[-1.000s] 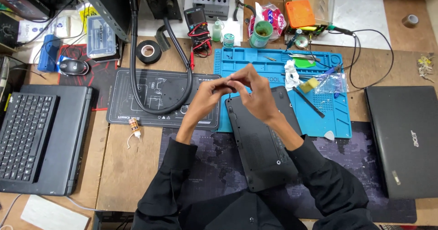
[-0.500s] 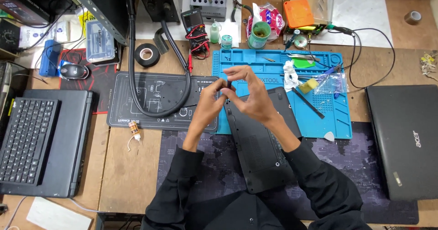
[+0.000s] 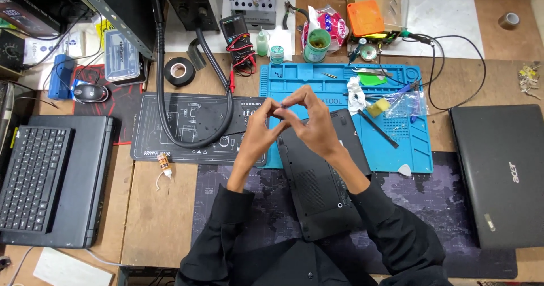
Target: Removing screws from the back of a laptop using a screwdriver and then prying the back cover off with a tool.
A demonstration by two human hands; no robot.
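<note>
Both hands raised over the bench, fingertips meeting. Left hand [image 3: 262, 128] and right hand [image 3: 313, 121] pinch together on something tiny between the fingertips [image 3: 281, 106], too small to identify. Fingers curled, not spread; hands touching at the tips only.

Under them: upside-down black laptop [image 3: 318, 187], base panel facing up, tilted diagonal, top edge overlapping the blue silicone repair mat [image 3: 408, 144], lower part on the dark desk mat [image 3: 442, 206]. Right wrist passes above the laptop, not clearly resting on it.

Nearby: black work mat [image 3: 187, 124] with hose loop to the left, open laptop with keyboard [image 3: 51, 178] far left, closed black laptop [image 3: 501, 172] far right
</note>
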